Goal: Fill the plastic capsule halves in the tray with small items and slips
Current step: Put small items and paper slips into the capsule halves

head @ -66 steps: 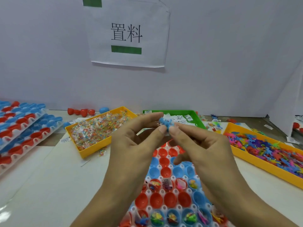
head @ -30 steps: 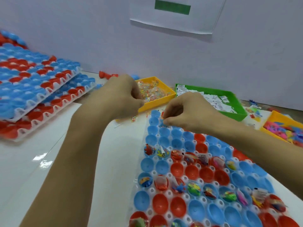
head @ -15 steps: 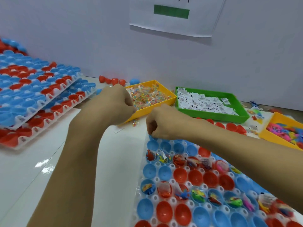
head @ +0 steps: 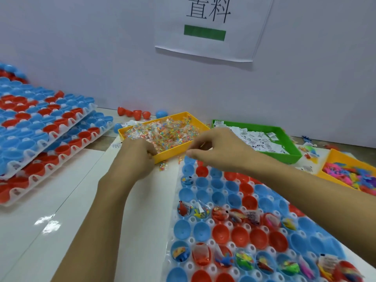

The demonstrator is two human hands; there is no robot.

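A small assembly or packing workstation: a white table [head: 61, 216] against a plain partition bearing a printed Chinese sign [head: 207, 27], with sorted parts in yellow bins [head: 175, 152] and a green bin [head: 291, 151], and stacked trays [head: 40, 143] of capsule halves.

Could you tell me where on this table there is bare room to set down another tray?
The widest bare patch of white tabletop lies left of the clear capsule tray, below the stacked red-and-blue capsule trays. It is crowded at the back, where the yellow bin of wrapped packets, the green bin of paper slips, both hands and loose capsule halves sit close.
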